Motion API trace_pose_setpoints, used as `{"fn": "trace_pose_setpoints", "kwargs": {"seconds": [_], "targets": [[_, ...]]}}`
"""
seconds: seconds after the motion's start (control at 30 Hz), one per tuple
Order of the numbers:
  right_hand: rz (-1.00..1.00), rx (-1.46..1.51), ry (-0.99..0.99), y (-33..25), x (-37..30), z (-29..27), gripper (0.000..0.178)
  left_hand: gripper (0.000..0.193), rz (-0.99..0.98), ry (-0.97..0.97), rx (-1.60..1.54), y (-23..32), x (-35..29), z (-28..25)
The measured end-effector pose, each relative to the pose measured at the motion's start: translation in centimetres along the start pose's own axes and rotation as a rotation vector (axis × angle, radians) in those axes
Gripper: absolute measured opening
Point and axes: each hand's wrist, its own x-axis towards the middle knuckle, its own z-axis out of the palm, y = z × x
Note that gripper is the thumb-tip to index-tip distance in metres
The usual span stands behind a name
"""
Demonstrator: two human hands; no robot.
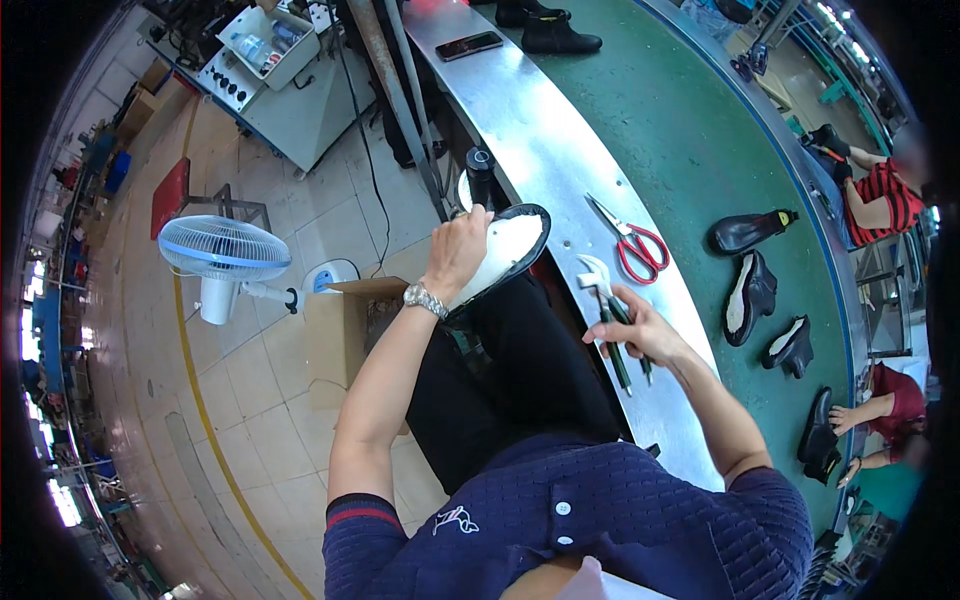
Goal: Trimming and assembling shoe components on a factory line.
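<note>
In the head view, the metal surface [525, 115] runs between the lap and a green belt [670, 130]; its stretch beyond the scissors [637, 252] is bare up to a phone [468, 46]. The left hand [460, 250] is closed on a white-faced black shoe [510, 245] off the surface's near edge, forearm stretched forward. The right hand [640, 328], half-curled, touches green-handled pincers [594, 272]; grip firmness cannot be told. Its forearm angles inward.

Takes in a blue-and-white fan [224, 248] near a red chair [170, 197]; includes a pale bin [299, 62] on a workbench [310, 128]; adds a dark phone [468, 45] lying face-up.
</note>
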Motion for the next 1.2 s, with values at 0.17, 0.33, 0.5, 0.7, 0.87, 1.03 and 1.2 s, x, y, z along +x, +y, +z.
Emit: {"fn": "trace_pose_setpoints", "kwargs": {"seconds": [0.17, 0.33, 0.5, 0.7, 0.87, 1.03, 1.2], "targets": [[-0.051, -0.244, -0.188, -6.8, 4.8, 0.9, 0.067, 0.041, -0.182, -0.108, -0.239, -1.5, 0.7, -2.6], [-0.118, -0.617, -0.333, -10.6, 8.9, 2.3, 0.062, 0.093, -0.157, -0.156, -0.319, 1.5, -5.3, -3.8], [-0.036, -0.768, -0.356, -12.5, 8.8, 4.5, 0.062, 0.104, -0.29, 0.124, -0.185, 4.0, -7.2, -0.4], [-0.512, -1.018, -0.08, -6.5, 8.3, 4.0, 0.057, 0.085, -0.168, 0.191, -0.108, 4.5, -7.8, 0.1], [-0.637, -1.088, -0.023, -5.6, 7.8, 3.8, 0.058, 0.081, -0.084, 0.238, -0.055, 4.1, -8.5, 0.9], [-0.603, -1.649, 0.037, -8.9, 6.8, 4.2, 0.062, 0.074, 0.05, 0.285, 0.223, 2.7, -9.0, 3.0], [-0.839, -1.011, 0.121, -12.4, 7.4, 4.6, 0.058, 0.061, 0.065, 0.242, 0.324, 3.0, -8.5, 2.8]]}}
